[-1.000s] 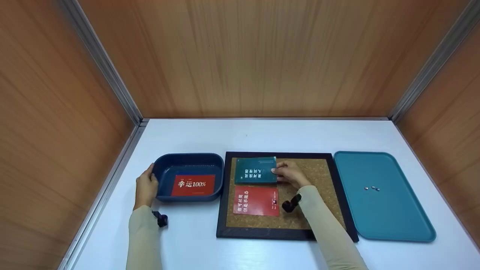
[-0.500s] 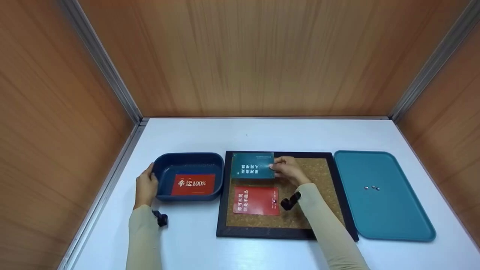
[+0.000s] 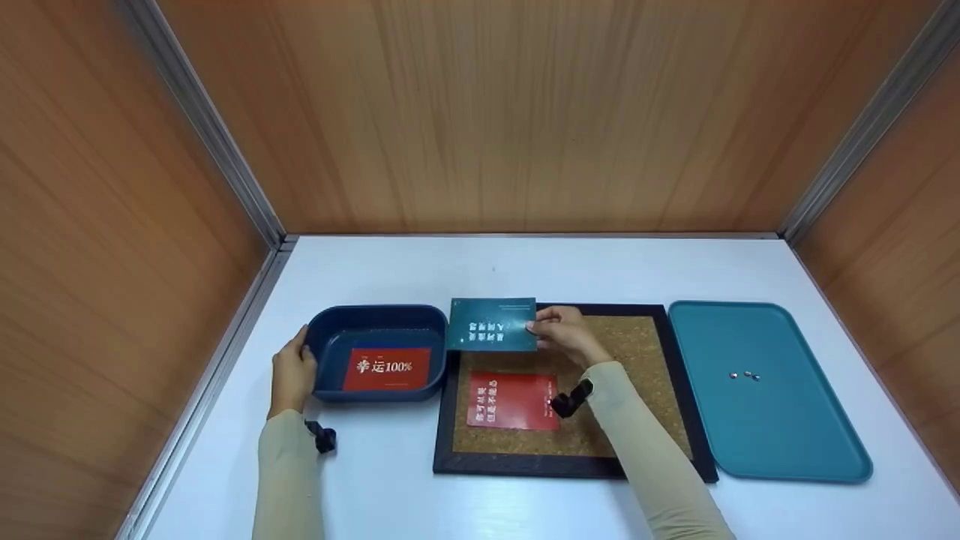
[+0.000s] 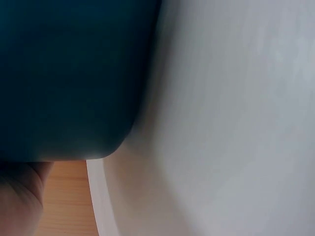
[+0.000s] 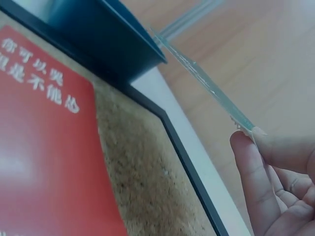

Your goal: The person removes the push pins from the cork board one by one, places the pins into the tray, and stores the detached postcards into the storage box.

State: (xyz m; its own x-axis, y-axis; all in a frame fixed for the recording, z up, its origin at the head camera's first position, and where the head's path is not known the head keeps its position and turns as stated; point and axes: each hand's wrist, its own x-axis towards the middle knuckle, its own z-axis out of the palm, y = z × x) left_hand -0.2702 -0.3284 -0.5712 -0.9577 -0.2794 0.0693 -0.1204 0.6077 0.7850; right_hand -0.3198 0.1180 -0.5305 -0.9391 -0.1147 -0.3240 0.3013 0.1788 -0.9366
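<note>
My right hand (image 3: 568, 335) pinches a green card (image 3: 492, 325) with white characters by its right edge. In the right wrist view the card (image 5: 206, 83) shows nearly edge-on, between thumb and finger, raised above the corkboard (image 5: 142, 162). It hangs over the board's back left corner, close to the bin's right rim. My left hand (image 3: 292, 375) grips the left wall of the dark blue bin (image 3: 379, 309). A red card (image 3: 386, 369) marked 100% lies inside the bin. Another red card (image 3: 512, 402) lies on the cork, with a small pin at its right side.
To the right of the black-framed board stands a teal tray (image 3: 780, 427) with several small pins (image 3: 750, 376) on it. Wood-grain panels (image 3: 525, 120) enclose the white table (image 3: 375, 480) at the back and sides.
My right hand has lifted the green card off the board and carried it left and back, toward the bin. My left hand has stayed at the bin.
</note>
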